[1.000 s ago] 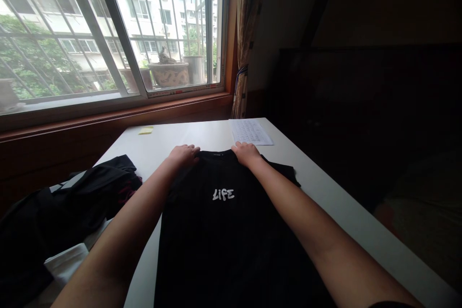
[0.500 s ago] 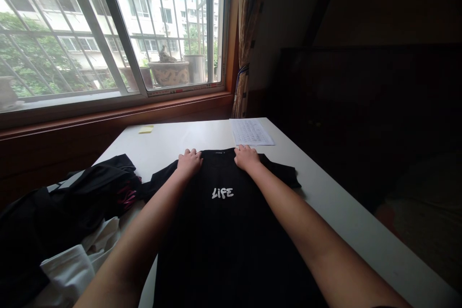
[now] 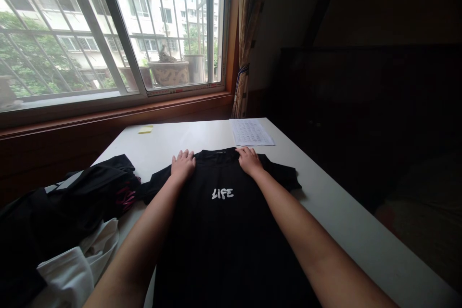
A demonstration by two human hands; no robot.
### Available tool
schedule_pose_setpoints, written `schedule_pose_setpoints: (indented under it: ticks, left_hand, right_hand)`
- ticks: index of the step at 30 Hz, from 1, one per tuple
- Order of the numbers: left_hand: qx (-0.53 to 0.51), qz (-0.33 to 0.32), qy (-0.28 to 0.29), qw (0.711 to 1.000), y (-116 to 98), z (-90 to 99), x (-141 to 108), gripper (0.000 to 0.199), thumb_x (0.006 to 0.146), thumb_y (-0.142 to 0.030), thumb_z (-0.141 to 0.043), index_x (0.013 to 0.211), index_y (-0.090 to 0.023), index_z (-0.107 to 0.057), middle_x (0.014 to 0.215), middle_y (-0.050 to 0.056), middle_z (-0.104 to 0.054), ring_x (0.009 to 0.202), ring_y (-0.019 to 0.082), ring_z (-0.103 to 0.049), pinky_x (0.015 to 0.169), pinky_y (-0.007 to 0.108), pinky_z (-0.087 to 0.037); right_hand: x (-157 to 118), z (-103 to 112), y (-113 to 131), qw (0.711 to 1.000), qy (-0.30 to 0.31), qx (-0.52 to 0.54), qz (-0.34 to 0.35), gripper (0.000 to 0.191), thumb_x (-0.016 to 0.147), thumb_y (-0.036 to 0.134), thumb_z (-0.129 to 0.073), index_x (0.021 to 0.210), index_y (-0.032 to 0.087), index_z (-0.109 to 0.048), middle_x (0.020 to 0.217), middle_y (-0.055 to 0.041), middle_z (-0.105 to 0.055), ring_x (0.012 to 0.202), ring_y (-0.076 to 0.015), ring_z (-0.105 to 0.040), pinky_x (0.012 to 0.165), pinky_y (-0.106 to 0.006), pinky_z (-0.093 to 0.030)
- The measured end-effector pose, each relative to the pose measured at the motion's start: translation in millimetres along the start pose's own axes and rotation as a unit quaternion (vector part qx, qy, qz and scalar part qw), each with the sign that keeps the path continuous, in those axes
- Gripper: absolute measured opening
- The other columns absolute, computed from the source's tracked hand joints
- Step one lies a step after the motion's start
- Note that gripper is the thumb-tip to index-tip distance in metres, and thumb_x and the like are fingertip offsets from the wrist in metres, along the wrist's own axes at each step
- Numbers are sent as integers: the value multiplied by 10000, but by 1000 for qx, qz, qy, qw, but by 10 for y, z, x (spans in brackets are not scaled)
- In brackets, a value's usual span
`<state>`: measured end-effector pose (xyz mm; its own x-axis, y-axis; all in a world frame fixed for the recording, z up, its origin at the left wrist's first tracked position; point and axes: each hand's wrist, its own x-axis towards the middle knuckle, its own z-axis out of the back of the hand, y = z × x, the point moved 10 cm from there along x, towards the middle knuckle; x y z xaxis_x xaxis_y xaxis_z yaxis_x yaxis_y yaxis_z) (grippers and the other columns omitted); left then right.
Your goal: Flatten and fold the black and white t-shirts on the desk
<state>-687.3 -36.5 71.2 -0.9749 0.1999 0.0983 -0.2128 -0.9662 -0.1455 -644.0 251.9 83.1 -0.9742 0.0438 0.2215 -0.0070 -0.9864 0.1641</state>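
A black T-shirt lies spread on the white table, its collar at the far side and white lettering upside down to me. My left hand rests flat on the shoulder left of the collar, fingers stretched and a little apart. On the other shoulder, beside the collar, lies my right hand; its fingers are extended over the fabric, with the fingertips near the neckline. Both short sleeves reach outward past my hands. The shirt's lower edge runs out of view between my forearms.
At the left is a heap of dark clothes with a white cloth in front. A yellow sticky note and printed paper sheets lie toward the table's far edge. Beyond stand a barred window and a tied curtain.
My left hand has slid left, away from the collar, and its fingers have straightened. My right hand has shifted slightly right and loosened. The collar shows more widely.
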Motion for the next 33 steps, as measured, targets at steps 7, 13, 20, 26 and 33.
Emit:
schedule_pose_setpoints:
  ticks: [7,13,20,26,33]
  left_hand:
    - [2,70,-8,998,479,104,-61,585,1046,-417,-241,1559,-199,-419,1661,133,-345,1539,348,-286,1211,634,-245]
    - [15,-8,-82,996,334,378,-213,531,1014,-265,-353,1525,-178,-473,1603,167,-429,1519,347,-313,1222,617,-256]
    - [2,-212,-8,977,-490,170,-347,432,1036,-303,-405,1417,-269,-605,1507,38,-576,1450,201,-442,1233,358,-333]
    - [1,-162,36,986,-543,-71,-252,614,1063,-507,-288,1588,-199,-370,1689,83,-279,1572,276,-215,1265,515,-206]
    - [3,-142,61,988,-414,-58,-240,649,1054,-562,-215,1625,-261,-282,1709,22,-203,1591,234,-138,1276,499,-143]
  right_hand:
    - [-90,108,-80,997,-17,58,40,565,976,224,-469,1539,260,-431,1467,-67,-550,1302,-242,-501,1091,-394,-428]
    - [-283,204,125,993,-33,59,92,367,993,177,-427,1258,207,-679,1332,-93,-634,1260,-236,-538,1091,-376,-445]
    - [-250,58,218,991,11,54,118,423,1015,291,-466,1402,203,-612,1510,-67,-553,1399,-222,-472,1201,-390,-352]
    - [-218,-79,130,989,55,47,126,523,1052,402,-415,1523,186,-490,1619,-66,-432,1508,-206,-357,1255,-398,-262]
    - [-321,-3,-599,996,52,29,66,548,1053,462,-397,1529,203,-479,1628,-74,-417,1518,-225,-345,1250,-419,-260]
